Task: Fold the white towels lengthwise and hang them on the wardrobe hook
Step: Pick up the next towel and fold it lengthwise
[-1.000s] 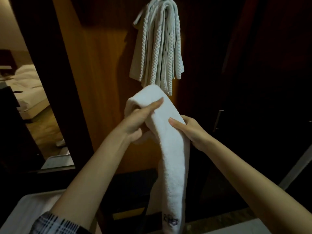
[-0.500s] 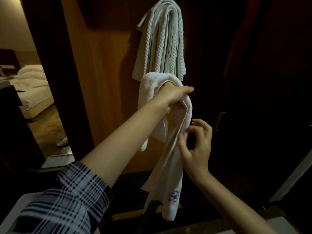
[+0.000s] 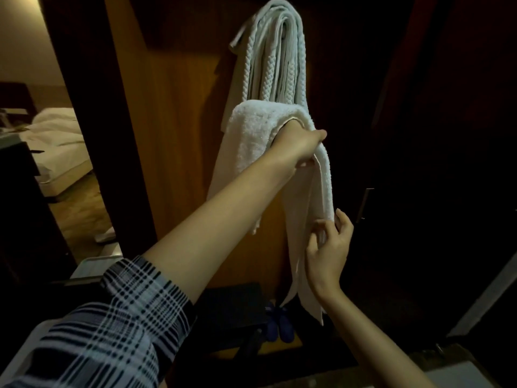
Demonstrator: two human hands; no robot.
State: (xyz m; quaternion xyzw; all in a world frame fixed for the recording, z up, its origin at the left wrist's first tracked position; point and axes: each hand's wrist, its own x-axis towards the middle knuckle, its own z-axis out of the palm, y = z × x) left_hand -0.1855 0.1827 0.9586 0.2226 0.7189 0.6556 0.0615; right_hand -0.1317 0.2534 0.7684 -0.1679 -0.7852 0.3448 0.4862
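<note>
While our left hand (image 3: 298, 142) grips the towel (image 3: 253, 130) draped over it, our right hand (image 3: 330, 245) pinches its hanging edge below the hung towels (image 3: 275, 54).

Bundle of white braided-edge towels (image 3: 275, 51) crowds the hook on the orange wooden wardrobe panel (image 3: 173, 135). Open dark gap right of it; black luggage stand (image 3: 232, 309) below.

towel (image 3: 253, 135): white terry, folded long, draped over my left hand (image 3: 296, 144), tails hanging | my right hand (image 3: 330, 245) pinches its right edge lower down | hung towels (image 3: 275, 57): white, braided borders, bunched together on the wardrobe panel just above
</note>
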